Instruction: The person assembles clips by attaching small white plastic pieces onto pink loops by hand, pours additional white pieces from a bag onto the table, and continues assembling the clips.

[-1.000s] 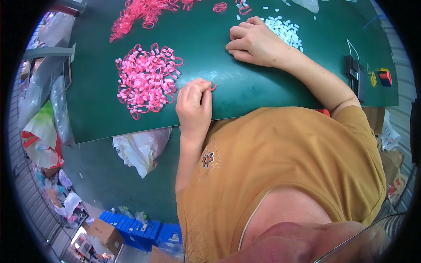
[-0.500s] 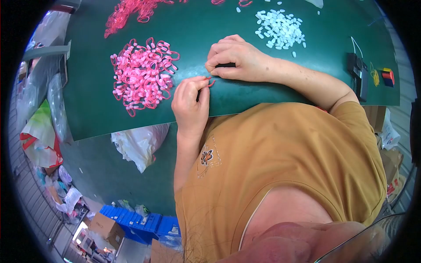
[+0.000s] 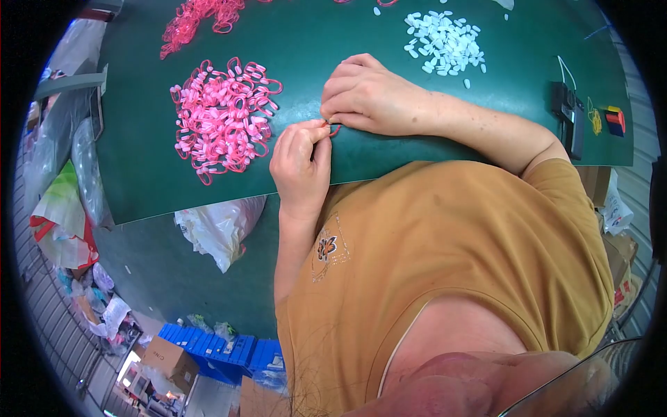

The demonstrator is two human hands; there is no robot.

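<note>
My left hand [image 3: 300, 160] is closed in a pinch on a thin red elastic cord [image 3: 335, 131], which sticks out a little past the fingertips. My right hand [image 3: 368, 96] is also closed, its fingertips meeting those of my left hand at the cord. Whatever my right fingers pinch is hidden. To the left of my hands lies a heap of pink elastic loops with pale pieces on them [image 3: 221, 121]. Beyond my right hand is a scattered pile of small white oval pieces [image 3: 445, 43].
More pink loops [image 3: 201, 24] lie at the far left of the green table [image 3: 389, 156]. A black device [image 3: 568, 118], yellow bands [image 3: 595, 119] and a red-yellow-blue object [image 3: 615, 121] sit at the right. A white plastic bag [image 3: 221, 229] hangs below the front edge.
My right hand has come slightly down and left, so its fingertips now meet the left ones at the cord. The view has shifted slightly.
</note>
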